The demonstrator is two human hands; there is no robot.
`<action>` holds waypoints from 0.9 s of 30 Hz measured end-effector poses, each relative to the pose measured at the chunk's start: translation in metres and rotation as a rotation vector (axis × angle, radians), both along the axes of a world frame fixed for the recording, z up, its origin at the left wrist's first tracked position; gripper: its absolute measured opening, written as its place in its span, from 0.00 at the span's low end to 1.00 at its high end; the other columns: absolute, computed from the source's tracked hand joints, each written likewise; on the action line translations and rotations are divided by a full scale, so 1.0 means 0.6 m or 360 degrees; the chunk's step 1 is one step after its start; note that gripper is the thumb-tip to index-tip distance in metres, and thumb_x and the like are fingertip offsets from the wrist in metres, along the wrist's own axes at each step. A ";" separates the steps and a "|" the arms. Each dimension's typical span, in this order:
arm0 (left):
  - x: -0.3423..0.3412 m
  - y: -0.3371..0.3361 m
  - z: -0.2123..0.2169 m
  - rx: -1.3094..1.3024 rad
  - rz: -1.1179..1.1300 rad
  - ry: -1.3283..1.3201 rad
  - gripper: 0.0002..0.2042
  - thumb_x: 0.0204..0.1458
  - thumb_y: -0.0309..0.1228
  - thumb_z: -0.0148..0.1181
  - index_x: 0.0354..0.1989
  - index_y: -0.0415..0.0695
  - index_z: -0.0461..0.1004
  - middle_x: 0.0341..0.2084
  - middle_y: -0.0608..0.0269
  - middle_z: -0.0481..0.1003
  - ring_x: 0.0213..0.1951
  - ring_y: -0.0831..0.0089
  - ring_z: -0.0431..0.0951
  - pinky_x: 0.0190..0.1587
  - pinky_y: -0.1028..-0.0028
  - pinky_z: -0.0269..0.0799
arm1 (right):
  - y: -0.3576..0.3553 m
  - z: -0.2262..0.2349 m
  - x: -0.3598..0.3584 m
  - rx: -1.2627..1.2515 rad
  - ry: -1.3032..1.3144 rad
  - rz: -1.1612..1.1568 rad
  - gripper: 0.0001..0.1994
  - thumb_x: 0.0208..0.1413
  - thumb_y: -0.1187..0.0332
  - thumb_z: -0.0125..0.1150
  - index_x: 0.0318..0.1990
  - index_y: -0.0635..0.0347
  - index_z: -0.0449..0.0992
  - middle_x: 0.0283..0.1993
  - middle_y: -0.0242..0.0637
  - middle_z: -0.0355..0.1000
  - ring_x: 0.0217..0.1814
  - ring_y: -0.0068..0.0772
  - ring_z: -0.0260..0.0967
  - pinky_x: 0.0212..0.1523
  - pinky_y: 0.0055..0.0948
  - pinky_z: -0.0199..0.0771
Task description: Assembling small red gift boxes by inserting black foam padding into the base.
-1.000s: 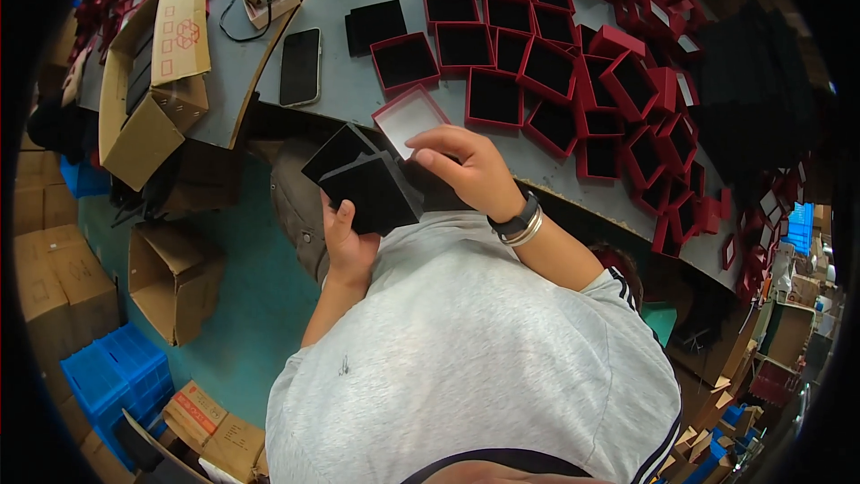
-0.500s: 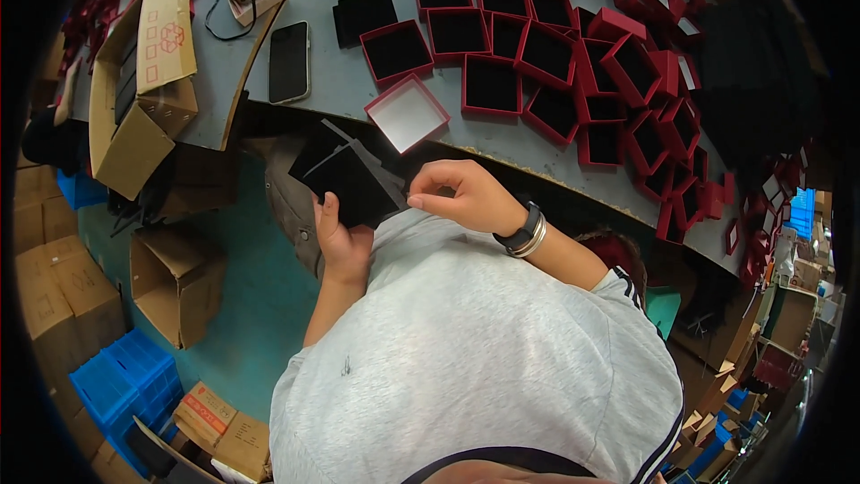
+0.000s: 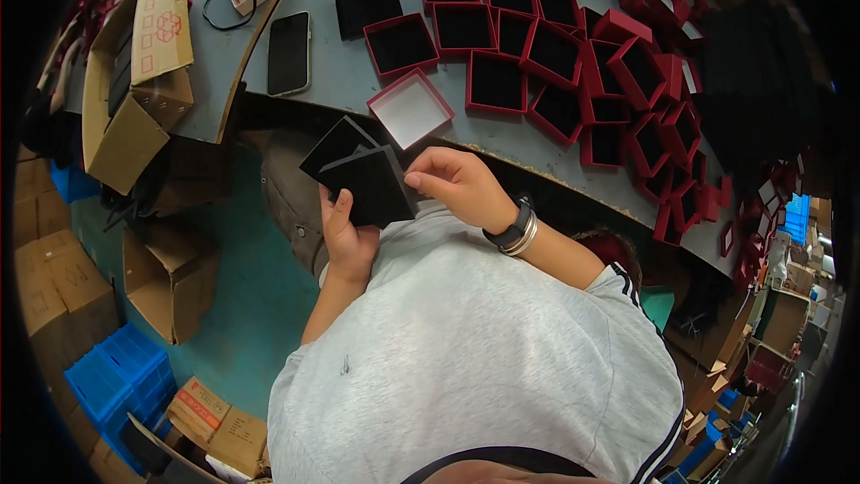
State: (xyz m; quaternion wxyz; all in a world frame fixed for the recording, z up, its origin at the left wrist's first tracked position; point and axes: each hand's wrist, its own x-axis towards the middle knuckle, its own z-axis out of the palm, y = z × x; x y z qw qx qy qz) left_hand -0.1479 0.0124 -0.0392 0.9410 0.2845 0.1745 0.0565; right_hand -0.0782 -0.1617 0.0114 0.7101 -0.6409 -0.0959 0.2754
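My left hand (image 3: 349, 237) holds a small stack of black square pads (image 3: 358, 175) below the table's edge. My right hand (image 3: 457, 184), with a dark watch and a bangle on the wrist, pinches the right edge of the top pad. Just above the hands, on the grey table (image 3: 331, 63), lies an open red box with a white inside (image 3: 410, 108). Beyond it stand several red boxes with black pads in them (image 3: 528, 45), spreading to the right.
A black phone (image 3: 288, 52) and a pile of black pads (image 3: 367, 4) lie on the table. An open cardboard box (image 3: 134, 81) sits at the left. Below are more cardboard boxes (image 3: 166, 273), blue crates (image 3: 116, 376) and a teal floor.
My right hand has drawn back from the white-lined box on the table to the stack of pads in my left hand. The view has shifted slightly.
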 end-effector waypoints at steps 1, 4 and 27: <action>0.001 0.000 -0.002 -0.0046 0.0014 0.0058 0.28 0.56 0.30 0.58 0.64 0.49 0.56 0.56 0.62 0.67 0.57 0.64 0.68 0.61 0.63 0.64 | -0.002 -0.001 0.000 -0.0002 0.0005 0.0004 0.08 0.56 0.67 0.63 0.36 0.63 0.77 0.30 0.27 0.72 0.31 0.14 0.66 0.33 0.17 0.69; 0.010 0.011 -0.011 -0.0130 0.0075 0.0097 0.28 0.57 0.30 0.56 0.65 0.49 0.55 0.57 0.62 0.66 0.58 0.64 0.67 0.62 0.62 0.64 | -0.013 -0.002 0.002 -0.0213 -0.0083 0.0018 0.07 0.57 0.68 0.62 0.35 0.63 0.76 0.29 0.27 0.72 0.30 0.14 0.65 0.32 0.17 0.68; 0.021 0.007 -0.014 -0.0029 0.0073 0.0120 0.26 0.58 0.31 0.54 0.65 0.47 0.55 0.57 0.60 0.66 0.58 0.64 0.67 0.62 0.62 0.63 | -0.011 -0.018 0.010 -0.0188 -0.0061 -0.0015 0.07 0.56 0.69 0.61 0.36 0.64 0.76 0.30 0.28 0.72 0.32 0.15 0.66 0.34 0.18 0.69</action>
